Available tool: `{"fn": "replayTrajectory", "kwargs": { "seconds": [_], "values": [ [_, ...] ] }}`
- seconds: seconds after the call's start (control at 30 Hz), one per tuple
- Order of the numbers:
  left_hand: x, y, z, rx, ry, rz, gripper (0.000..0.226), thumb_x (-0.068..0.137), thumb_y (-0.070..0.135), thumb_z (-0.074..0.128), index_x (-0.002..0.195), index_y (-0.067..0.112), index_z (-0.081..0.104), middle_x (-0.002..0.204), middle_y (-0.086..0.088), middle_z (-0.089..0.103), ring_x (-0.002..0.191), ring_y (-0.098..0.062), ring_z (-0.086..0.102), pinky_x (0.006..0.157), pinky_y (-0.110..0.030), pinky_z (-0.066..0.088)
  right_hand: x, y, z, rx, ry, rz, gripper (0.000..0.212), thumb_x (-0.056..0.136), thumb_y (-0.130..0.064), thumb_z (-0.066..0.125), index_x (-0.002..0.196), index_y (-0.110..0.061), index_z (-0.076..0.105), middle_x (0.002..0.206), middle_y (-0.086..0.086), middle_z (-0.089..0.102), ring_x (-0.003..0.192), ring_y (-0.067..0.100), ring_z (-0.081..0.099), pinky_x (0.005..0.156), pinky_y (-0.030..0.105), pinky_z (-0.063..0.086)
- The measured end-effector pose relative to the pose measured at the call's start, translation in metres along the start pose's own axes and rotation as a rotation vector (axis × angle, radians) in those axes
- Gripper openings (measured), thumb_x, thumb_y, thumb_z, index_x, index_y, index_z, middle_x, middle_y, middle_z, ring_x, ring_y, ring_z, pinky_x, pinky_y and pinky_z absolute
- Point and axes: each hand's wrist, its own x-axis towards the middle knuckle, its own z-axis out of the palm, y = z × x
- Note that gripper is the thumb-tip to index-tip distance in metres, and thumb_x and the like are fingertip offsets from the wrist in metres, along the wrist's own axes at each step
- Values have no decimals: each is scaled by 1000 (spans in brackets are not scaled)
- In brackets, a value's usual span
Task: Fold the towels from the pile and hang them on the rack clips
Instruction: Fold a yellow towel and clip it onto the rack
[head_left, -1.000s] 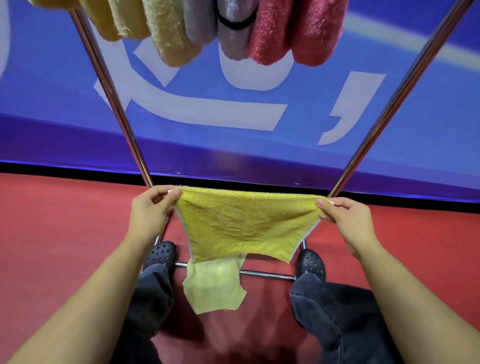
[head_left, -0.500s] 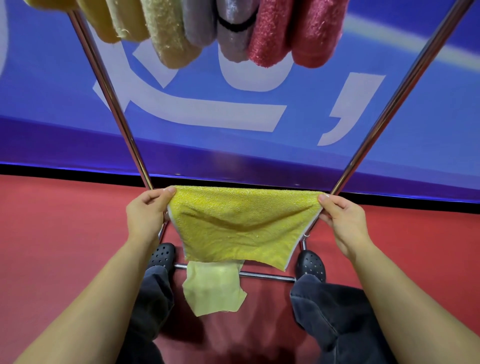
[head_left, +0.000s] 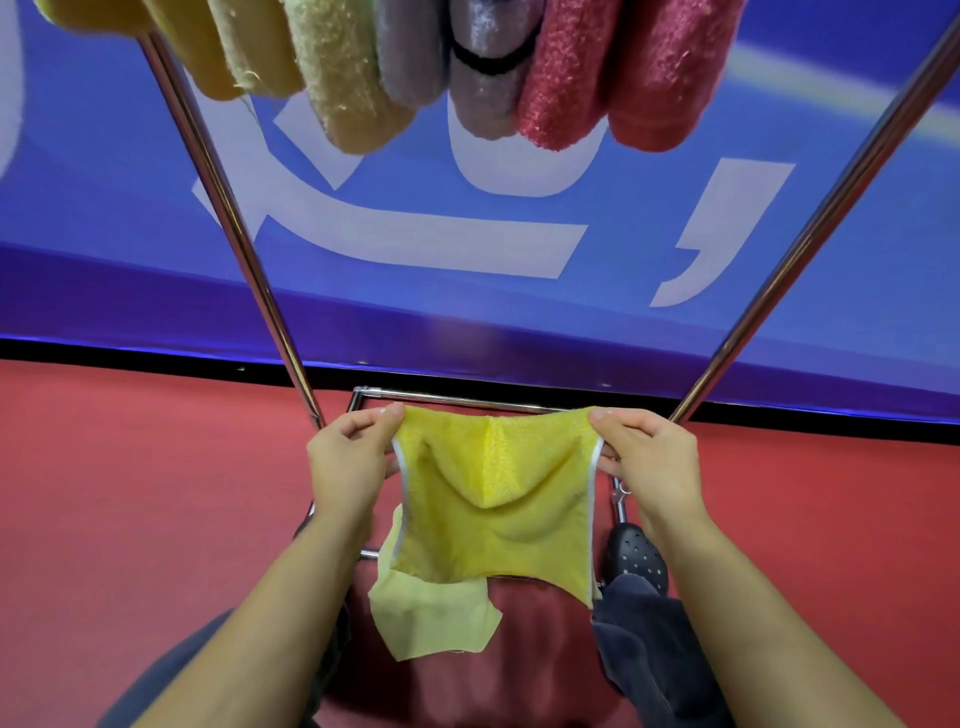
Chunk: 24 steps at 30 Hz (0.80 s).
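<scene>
A bright yellow towel (head_left: 498, 509) hangs in front of me, slack in the middle with a fold sagging down. My left hand (head_left: 345, 467) pinches its upper left corner and my right hand (head_left: 649, 457) pinches the upper right corner. A paler yellow towel (head_left: 431, 618) shows below and behind it; what it rests on is hidden. Several folded towels hang from the rack at the top: yellow (head_left: 343, 78), grey-purple (head_left: 478, 67) and red (head_left: 623, 67).
Two slanted chrome rack poles (head_left: 244, 249) (head_left: 810, 239) frame the hands, with a low base bar (head_left: 467, 397) on the red floor (head_left: 130, 493). A blue banner wall (head_left: 519, 270) stands behind. My black shoe (head_left: 636, 556) and dark trouser legs are below.
My hands have moved closer together, so the taut yellow towel now sags and creases in its middle. The view has tilted down slightly.
</scene>
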Motion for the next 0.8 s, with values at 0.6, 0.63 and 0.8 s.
{"fn": "replayTrajectory", "kwargs": {
  "seconds": [0.6,0.63,0.8],
  "values": [
    [-24,-10,59,-11,-244,-51,10,90,8,75,97,1,75,92,-30,74,79,-33,70,86,-58,58,-3,22,72,-173,-224,-35,7,91,-11,73,90,-16,78,87,3,80,88,17,77,85,41,63],
    [-26,-9,61,-10,-249,-51,10,90,8,75,96,0,74,90,-29,74,78,-34,70,85,-59,57,-4,22,75,-175,-222,-37,5,90,-13,74,91,-15,79,87,3,80,88,19,77,86,44,63],
    [-27,-8,61,-15,-256,-48,8,90,8,75,95,1,75,84,-21,77,85,-37,76,88,-55,61,-8,22,81,-170,-200,-42,3,88,-16,77,90,-14,78,82,8,79,86,32,77,85,54,61]
  ]
}}
